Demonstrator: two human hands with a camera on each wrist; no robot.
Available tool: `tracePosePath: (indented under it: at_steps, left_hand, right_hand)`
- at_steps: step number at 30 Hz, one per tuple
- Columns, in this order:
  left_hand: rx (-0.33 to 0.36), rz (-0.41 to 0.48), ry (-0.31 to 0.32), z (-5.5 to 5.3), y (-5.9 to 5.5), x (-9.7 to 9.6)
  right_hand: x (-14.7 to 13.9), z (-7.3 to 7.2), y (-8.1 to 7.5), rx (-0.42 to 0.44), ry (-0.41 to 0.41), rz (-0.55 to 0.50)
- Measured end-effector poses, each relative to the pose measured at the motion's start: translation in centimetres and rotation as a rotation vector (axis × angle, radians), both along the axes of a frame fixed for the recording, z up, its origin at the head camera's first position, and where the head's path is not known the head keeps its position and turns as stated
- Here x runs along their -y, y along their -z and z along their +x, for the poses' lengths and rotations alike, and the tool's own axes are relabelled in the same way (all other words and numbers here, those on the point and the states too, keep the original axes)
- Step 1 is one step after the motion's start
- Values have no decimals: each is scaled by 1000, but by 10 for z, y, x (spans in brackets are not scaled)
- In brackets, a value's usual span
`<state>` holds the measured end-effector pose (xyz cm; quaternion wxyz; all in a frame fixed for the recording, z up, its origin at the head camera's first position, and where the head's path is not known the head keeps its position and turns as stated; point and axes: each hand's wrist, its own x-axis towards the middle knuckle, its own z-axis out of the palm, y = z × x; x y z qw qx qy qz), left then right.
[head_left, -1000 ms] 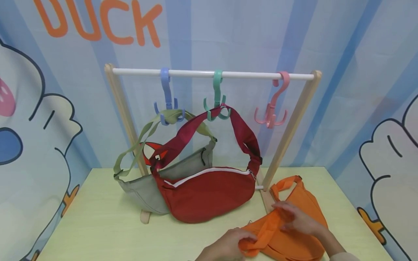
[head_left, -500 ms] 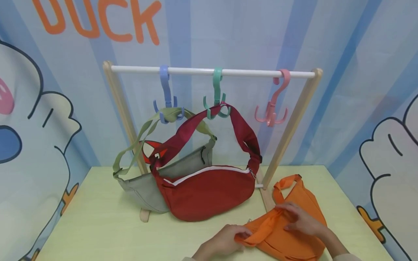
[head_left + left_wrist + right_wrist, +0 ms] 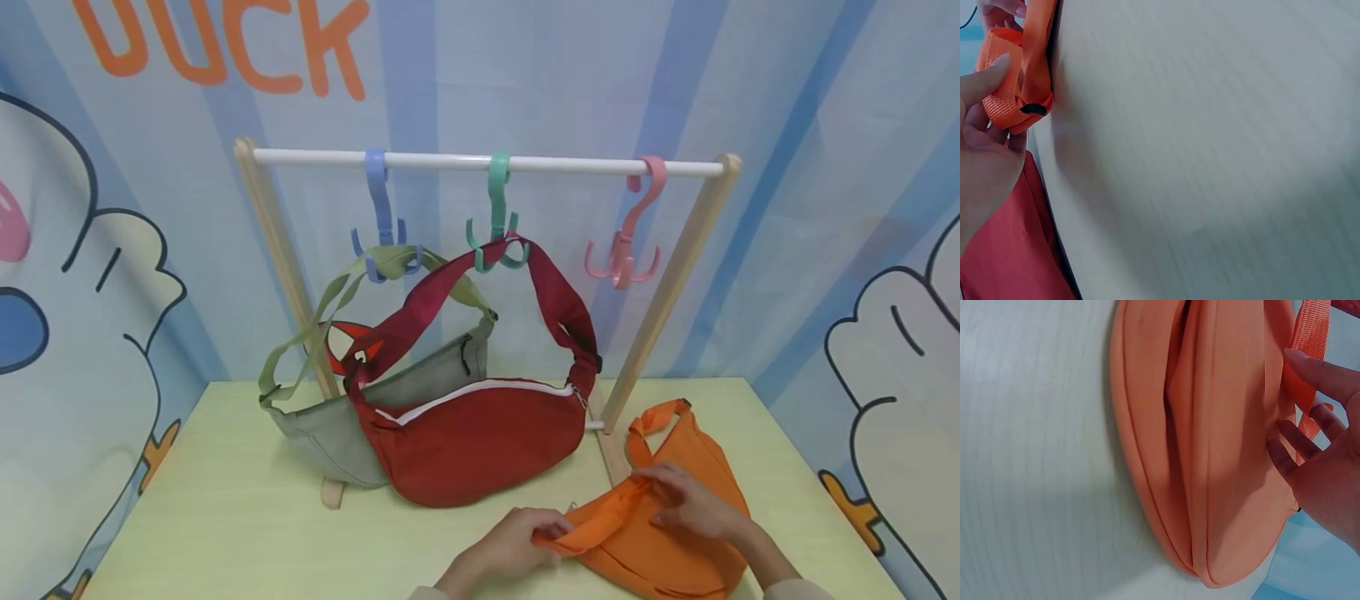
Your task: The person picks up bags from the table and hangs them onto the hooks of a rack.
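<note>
An orange sling bag (image 3: 697, 533) lies on the table at the front right. My left hand (image 3: 517, 540) grips the left end of its strap (image 3: 1005, 87), thumb on top and fingers beneath, near a black buckle. Over the bag's middle, my right hand (image 3: 693, 500) pinches the strap (image 3: 1310, 356) between thumb and index finger, while its other fingertips touch the bag's body. A red bag (image 3: 487, 450) hangs by its strap from a green hook (image 3: 498, 200). Behind it a grey bag (image 3: 322, 442) with a green strap hangs from a blue hook (image 3: 381, 200).
A pink hook (image 3: 622, 250) with nothing on it hangs at the right of the white rail (image 3: 442, 162). Wooden posts (image 3: 667, 292) hold the rail, with feet on the pale table (image 3: 225, 517). A printed blue curtain (image 3: 570, 83) stands behind.
My left hand has drawn the strap end a little to the left and up. The right hand has shifted slightly and keeps the strap pinched. The hanging bags stay put.
</note>
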<state>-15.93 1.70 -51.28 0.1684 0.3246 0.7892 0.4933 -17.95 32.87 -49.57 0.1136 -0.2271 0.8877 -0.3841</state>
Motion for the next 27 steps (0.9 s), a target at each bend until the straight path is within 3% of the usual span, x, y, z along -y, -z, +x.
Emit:
tracePosePath:
  at_steps: [9,17,27]
  left_hand:
    - [54,-2,-41,-3,-7,4]
    - [40,17,-44,-7,-9,9]
    - [71,4,-70,-10,-17,14]
  right_hand:
    - [1,2,-1,-24,-30,-49]
    - [4,-1,-3,18,-32,-46]
    - [6,-3,-8,20,-76,-126]
